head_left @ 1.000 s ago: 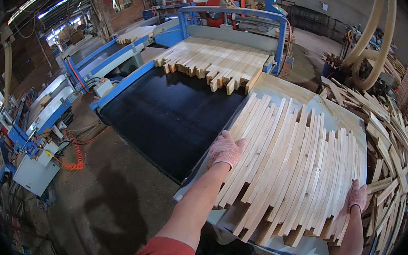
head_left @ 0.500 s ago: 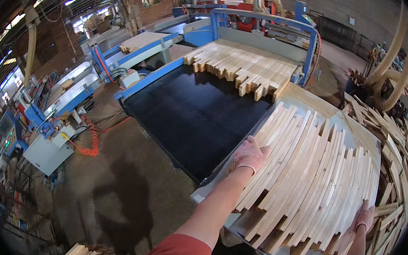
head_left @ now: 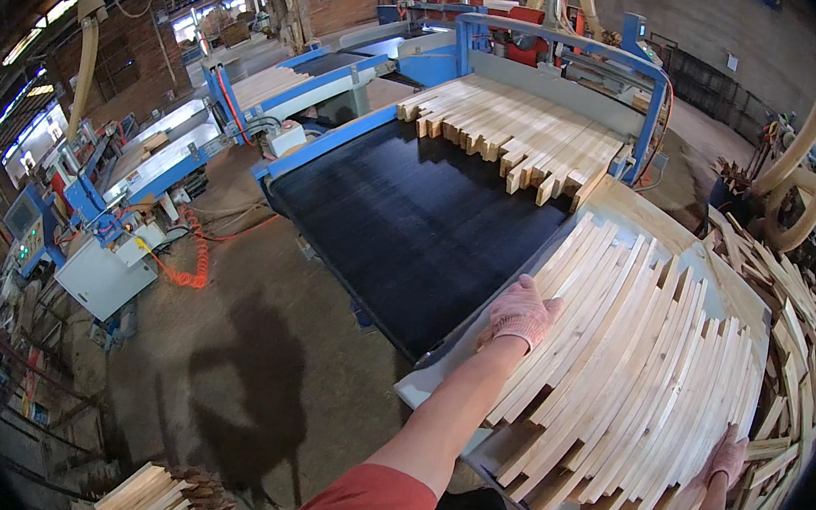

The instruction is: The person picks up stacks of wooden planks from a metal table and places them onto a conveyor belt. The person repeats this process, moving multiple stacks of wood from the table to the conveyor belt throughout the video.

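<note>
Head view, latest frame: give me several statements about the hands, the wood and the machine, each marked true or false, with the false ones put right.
1. The left hand is at the left edge of a row of wooden strips. True.
2. The right hand is at that row's right edge. True.
3. Both hands are bare. False: both wear pink gloves.
4. A coiled orange hose hangs left of the black surface. True.
5. The black surface lies right of the row between the hands. False: it lies to the left.
6. The frame over the machine is yellow. False: it is blue.
</note>
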Tool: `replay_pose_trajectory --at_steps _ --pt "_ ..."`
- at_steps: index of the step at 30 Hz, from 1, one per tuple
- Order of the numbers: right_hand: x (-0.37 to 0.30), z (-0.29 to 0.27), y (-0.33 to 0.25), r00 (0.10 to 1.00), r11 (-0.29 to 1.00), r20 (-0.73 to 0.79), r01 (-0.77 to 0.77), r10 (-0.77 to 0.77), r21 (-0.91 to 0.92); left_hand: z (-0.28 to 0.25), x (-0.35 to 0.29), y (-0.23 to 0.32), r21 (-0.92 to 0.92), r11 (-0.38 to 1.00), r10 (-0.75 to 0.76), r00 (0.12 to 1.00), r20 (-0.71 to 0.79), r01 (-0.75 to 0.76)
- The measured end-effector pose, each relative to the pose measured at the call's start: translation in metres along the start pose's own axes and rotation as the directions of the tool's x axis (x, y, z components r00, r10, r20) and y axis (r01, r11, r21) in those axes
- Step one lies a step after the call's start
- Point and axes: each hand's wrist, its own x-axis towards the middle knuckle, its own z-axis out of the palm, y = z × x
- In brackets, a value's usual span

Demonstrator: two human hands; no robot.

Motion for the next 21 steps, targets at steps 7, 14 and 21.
replay_pose_trajectory --at_steps 7,14,21 --pt "-0.002 -0.008 0.0 1.0 0.999 0.021 -0.015 0.016 -0.045 0.004 0.0 0.006 0.006 1.0 -0.004 1.0 -0.026 0.004" --pt "-0.021 -0.018 -0.022 0.999 0.999 0.051 -0.014 0.016 -0.045 -0.001 -0.002 -0.001 -0.003 1.0 0.003 1.0 -0.02 -0.003" --pt "0.005 -0.015 0.0 0.998 0.996 0.068 0.008 -0.002 -0.087 0.003 -0.003 0.006 -0.006 1.0 0.014 0.999 -0.032 -0.014"
